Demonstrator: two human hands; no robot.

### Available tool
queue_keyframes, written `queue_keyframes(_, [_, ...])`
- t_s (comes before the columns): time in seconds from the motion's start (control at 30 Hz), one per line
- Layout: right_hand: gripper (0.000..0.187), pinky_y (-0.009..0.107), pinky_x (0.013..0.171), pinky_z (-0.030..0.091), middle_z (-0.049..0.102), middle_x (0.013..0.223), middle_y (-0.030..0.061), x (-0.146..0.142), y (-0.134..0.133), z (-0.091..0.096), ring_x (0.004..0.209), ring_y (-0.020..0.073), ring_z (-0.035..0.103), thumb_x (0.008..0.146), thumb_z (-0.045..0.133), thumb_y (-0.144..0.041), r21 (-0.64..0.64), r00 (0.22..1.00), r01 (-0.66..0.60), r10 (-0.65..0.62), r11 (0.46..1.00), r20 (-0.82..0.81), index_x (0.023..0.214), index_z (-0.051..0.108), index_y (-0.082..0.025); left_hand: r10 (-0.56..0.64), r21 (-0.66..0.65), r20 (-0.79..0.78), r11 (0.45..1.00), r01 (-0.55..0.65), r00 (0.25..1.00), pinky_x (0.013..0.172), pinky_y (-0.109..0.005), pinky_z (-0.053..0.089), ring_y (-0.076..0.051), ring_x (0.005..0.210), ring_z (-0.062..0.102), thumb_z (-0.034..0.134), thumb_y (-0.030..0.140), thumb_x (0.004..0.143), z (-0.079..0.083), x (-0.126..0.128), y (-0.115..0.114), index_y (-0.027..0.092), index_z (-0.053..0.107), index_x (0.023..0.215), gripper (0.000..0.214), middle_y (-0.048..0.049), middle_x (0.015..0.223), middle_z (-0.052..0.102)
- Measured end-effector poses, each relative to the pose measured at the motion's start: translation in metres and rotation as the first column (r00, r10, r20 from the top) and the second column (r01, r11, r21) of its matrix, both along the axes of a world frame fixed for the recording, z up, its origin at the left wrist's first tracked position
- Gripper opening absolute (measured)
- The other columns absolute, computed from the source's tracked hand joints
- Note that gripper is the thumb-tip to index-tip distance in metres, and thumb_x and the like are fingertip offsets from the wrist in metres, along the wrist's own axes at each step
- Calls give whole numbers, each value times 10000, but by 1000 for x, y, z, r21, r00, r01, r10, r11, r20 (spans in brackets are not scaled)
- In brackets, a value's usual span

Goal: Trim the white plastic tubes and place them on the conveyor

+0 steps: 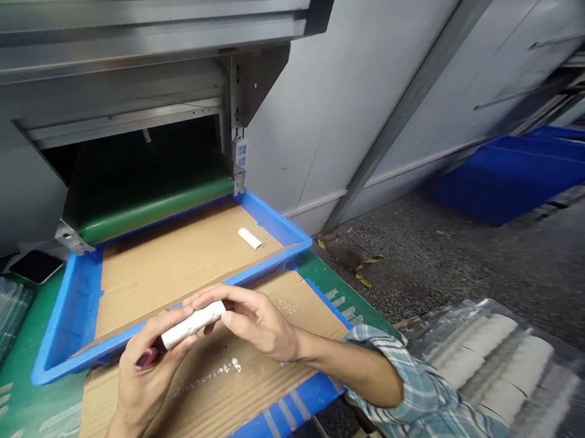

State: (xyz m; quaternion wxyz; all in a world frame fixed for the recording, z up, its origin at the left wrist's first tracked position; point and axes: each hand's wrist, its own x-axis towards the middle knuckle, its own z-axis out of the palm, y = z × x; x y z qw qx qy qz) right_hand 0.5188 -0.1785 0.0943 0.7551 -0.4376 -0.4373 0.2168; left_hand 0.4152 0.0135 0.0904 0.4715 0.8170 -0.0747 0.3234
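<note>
A smooth white cylindrical tube [194,324] is held up in both bare hands, above the front edge of a shallow blue plastic tray [54,322] and a brown cardboard sheet [225,397] with white scribbled marks. The tube slants, its right end higher in the view. The left hand [143,379] has its grip closed on the tube's left part, fingers along the upper side and thumb below; a small dark-pink object [148,358], too hidden to make out, sits within that same hand. The right hand [267,327] also has its grip on the tube — fingers reaching over the top, thumb at the right end.

A second white tube [250,238] lies on the tan cardboard liner [175,260] in the tray, near the tray's right side. Behind, the green roller end of a conveyor belt [156,208] overhangs the tray's far edge, coming out of a dark opening in a grey metal housing.

On the green tabletop [21,381], left of the tray, are a flat black-faced device [38,265] and a stack of clear plastic [1,319]. White rolls under clear plastic [508,364] lie at lower right — beyond them, blue bins [509,170] stand on the speckled floor.
</note>
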Motion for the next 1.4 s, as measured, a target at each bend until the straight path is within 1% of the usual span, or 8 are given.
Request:
queue_keyframes(0.17, [320,345,930,609,723,1356,126,0,0,-5,1152,213,712,1068,611,-393,13,1000,14,-14,1000,9,1294,723,-195,8,47,10,999,-9,1000,962,-183,599,-134,983,810,810,357,947,-4,-2,3,315,787,1188,246,14,1128,847])
queue_keyframes(0.27, [326,351,941,604,720,1367,133,0,0,-6,1178,218,708,1073,607,-373,23,1000,10,-10,1000,11,1319,717,-191,17,55,18,998,-18,1000,936,-179,603,-129,965,808,808,368,948,-4,-3,3,306,790,1168,229,15,1113,849])
queue_keyframes(0.47, [299,347,925,602,730,1336,131,1,0,-2,1093,202,725,1060,608,-359,29,1000,-9,9,1000,-27,1252,746,-176,-41,73,46,997,38,998,851,-169,615,-116,909,798,801,331,958,-4,-2,3,318,776,1196,240,28,1077,849])
queue_keyframes(0.57, [282,328,898,608,734,1332,114,0,1,-2,1075,188,722,1039,580,-259,30,1000,5,-5,1000,-27,1253,747,-185,-6,31,20,999,5,1000,870,-168,617,-120,937,799,816,349,944,-5,-3,2,317,784,1178,239,26,1084,847])
queue_keyframes(0.7, [405,311,905,610,731,1364,94,0,0,-3,1102,173,719,970,522,-110,9,1000,-3,3,1000,4,1308,723,-207,27,-21,-23,999,-27,999,879,-164,622,-124,965,805,824,401,931,-4,-4,2,323,792,1158,243,29,1091,846])
queue_keyframes(0.87, [383,368,953,612,690,1442,131,0,-3,-4,1139,209,719,1007,562,-214,-32,1000,7,-6,999,29,1370,680,-185,33,-15,-29,999,-34,999,848,-167,631,-128,948,809,831,402,923,-3,-4,2,321,795,1153,246,24,1093,847])
queue_keyframes(1.07, [372,354,910,620,701,1421,139,3,-3,-9,1061,203,736,1053,585,-365,-63,1000,3,-2,998,17,1359,699,-187,55,16,-26,998,-55,998,831,-275,668,-200,921,819,836,404,913,-2,-4,3,261,814,1102,238,-36,1052,853])
queue_keyframes(1.4, [324,370,926,637,727,1378,141,5,-2,0,1153,228,731,1029,582,-273,-17,999,-4,5,1000,51,1296,741,-178,33,69,27,997,-35,999,912,-242,622,-149,868,811,814,421,937,-1,-2,3,306,816,1101,201,2,1025,858])
